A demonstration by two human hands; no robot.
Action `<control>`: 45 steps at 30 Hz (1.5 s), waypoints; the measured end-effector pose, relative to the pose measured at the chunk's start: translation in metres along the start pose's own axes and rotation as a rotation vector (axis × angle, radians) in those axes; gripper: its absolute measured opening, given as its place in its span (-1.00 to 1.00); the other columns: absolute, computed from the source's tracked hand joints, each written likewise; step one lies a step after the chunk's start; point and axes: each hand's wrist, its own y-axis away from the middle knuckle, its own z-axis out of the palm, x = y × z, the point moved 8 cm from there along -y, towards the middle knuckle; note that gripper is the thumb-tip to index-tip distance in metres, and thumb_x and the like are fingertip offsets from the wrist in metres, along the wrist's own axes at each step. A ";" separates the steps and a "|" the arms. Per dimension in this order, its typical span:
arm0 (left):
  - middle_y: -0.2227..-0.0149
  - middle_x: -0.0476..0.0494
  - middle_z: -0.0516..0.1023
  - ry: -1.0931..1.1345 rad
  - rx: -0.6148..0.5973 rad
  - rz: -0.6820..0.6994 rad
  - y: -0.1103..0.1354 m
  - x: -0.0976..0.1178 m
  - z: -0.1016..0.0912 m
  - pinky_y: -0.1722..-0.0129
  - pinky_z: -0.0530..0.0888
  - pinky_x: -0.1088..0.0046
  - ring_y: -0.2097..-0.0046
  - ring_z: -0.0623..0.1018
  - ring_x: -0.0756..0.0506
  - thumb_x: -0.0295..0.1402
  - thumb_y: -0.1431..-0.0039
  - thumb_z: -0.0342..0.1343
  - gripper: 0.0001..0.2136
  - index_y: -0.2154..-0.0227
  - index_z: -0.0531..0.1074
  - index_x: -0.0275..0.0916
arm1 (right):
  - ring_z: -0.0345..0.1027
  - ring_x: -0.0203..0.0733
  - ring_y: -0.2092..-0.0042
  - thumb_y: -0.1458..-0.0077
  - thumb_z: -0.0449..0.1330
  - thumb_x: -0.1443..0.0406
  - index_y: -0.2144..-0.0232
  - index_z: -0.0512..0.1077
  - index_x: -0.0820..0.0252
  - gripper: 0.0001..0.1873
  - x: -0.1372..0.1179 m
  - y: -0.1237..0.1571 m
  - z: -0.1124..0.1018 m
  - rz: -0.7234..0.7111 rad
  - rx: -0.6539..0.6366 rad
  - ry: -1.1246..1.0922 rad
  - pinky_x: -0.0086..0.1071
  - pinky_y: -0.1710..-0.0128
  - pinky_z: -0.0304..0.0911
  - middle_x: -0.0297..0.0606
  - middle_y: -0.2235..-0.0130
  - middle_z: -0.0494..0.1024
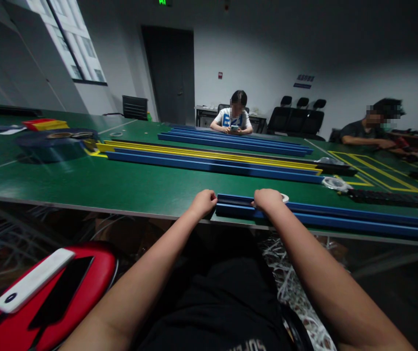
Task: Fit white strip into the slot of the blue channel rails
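A long blue channel profile [340, 217] with a dark inside lies along the near edge of the table and runs off to the right. At its left end is my left hand [205, 203], closed with the fingertips pinched together against the end; whatever they hold is too small to make out. My right hand [268, 199] is closed over the profile, a short way along it, fingertips down at the dark groove. What sits between those fingers is hidden. Part of a white ring, like a tape roll [285, 198], shows just behind the right hand.
Blue profiles [212, 167] and yellow strips [209, 155] lie farther across the green table [150, 187]. A dark blue coil [53, 146] is at left, a clear-wrapped roll [336, 184] at right. Two people sit beyond. A red stool [99, 265] holds a phone [62, 291].
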 end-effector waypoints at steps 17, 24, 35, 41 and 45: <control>0.26 -0.12 0.60 -0.106 -0.254 0.085 -0.038 0.019 0.007 0.33 0.38 0.46 0.28 0.54 -0.13 -0.32 0.11 0.22 -0.67 0.19 0.51 -0.13 | 0.45 0.13 0.08 -0.03 0.21 0.25 0.14 0.56 0.31 -0.65 0.001 0.001 0.001 0.021 -0.002 -0.091 -0.07 0.19 0.32 0.14 0.05 0.54; 0.17 -0.05 0.61 -0.398 -0.534 0.299 -0.053 0.060 0.017 0.28 0.41 0.47 0.20 0.55 -0.13 -0.27 0.11 0.20 -0.60 0.11 0.51 -0.04 | 0.45 0.09 0.06 -0.03 0.22 0.24 0.13 0.56 0.28 -0.65 0.003 -0.001 0.002 0.041 0.009 -0.096 -0.11 0.18 0.33 0.09 0.06 0.55; 0.14 -0.08 0.61 -0.329 -0.516 0.465 -0.055 0.119 0.059 0.33 0.36 0.49 0.18 0.54 -0.11 -0.30 0.05 0.16 -0.62 0.09 0.50 -0.07 | 0.45 0.09 0.07 -0.05 0.22 0.18 0.09 0.53 0.30 -0.59 0.009 0.000 0.005 0.024 0.083 -0.114 -0.14 0.13 0.34 0.13 0.07 0.55; 0.28 -0.09 0.63 -0.304 -0.428 0.434 -0.049 0.111 0.052 0.41 0.30 0.48 0.30 0.54 -0.09 -0.19 -0.08 0.08 -0.77 0.27 0.56 -0.11 | 0.43 0.10 0.03 -0.06 0.20 -0.01 0.02 0.47 0.26 -0.44 0.016 -0.002 0.008 0.002 0.055 -0.120 -0.15 0.12 0.32 0.10 0.03 0.53; 0.26 -0.11 0.63 -0.292 -0.372 0.426 -0.045 0.109 0.043 0.41 0.29 0.49 0.28 0.55 -0.09 -0.11 -0.12 0.06 -0.73 0.27 0.58 -0.09 | 0.44 0.00 0.07 -0.06 0.12 -0.16 0.00 0.44 0.20 -0.33 0.021 -0.003 0.009 -0.171 -0.051 -0.209 -0.27 0.15 0.30 -0.01 0.04 0.55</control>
